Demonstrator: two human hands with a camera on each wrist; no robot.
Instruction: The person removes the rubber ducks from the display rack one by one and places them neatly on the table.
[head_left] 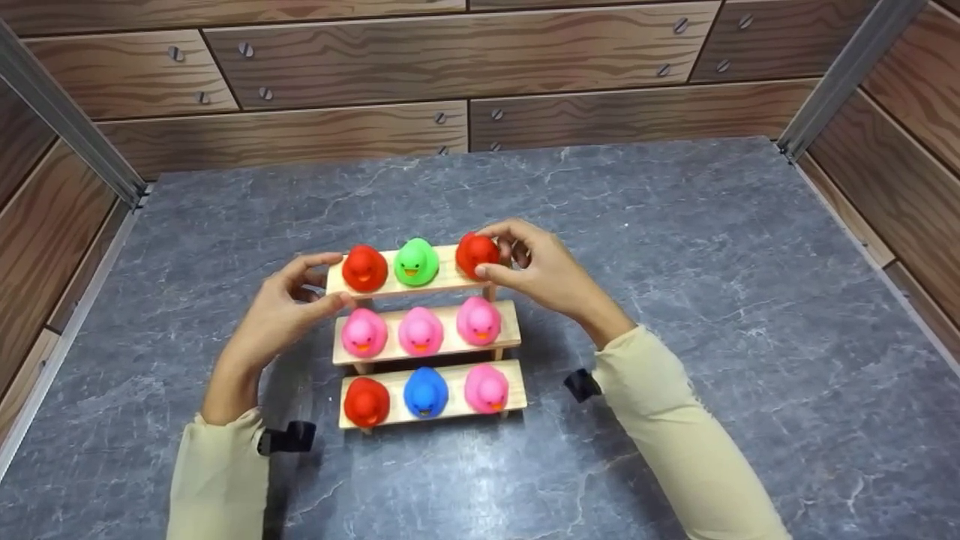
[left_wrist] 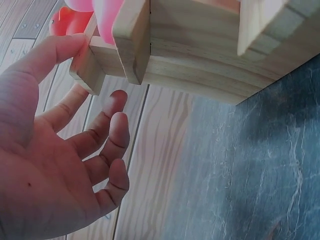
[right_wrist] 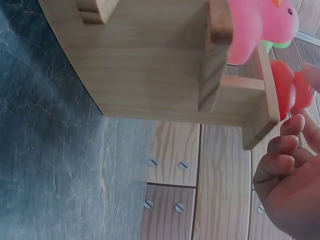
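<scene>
Glossy red rubber-type duck [head_left: 476, 253] sits at the right end of the top tier [head_left: 448, 262], just above centre in the head frame. Right hand [head_left: 536, 266] is on it: fingers drawn in to duck width, thumb on the front side, forefinger over the back, so the duck lies between them. Right wrist view agrees: duck at the right edge of frame, thumb and fingertip either side.

To do this well: light pinch, base flat and square on the tier, beak to the front like its neighbours. Then part the fingers evenly so the duck doesn't tip or get dragged. Risk, probably: knuckles nudging it off the tier's end.

Three-tier pale wooden rack [head_left: 511, 330] carries it. Left hand [head_left: 281, 300] pinches the top tier's left end, thumb at front, forefinger behind; other fingers loose in the left wrist view. Good brace; should press just enough to stop skidding.

Outward: bright green duck [head_left: 416, 262] mid top tier, well clear of the right fingers; second red duck [head_left: 364, 268] near the left hand. Pink ducks [head_left: 421, 331] on the middle tier, below. All on a grey marbled bench [head_left: 675, 225].
</scene>
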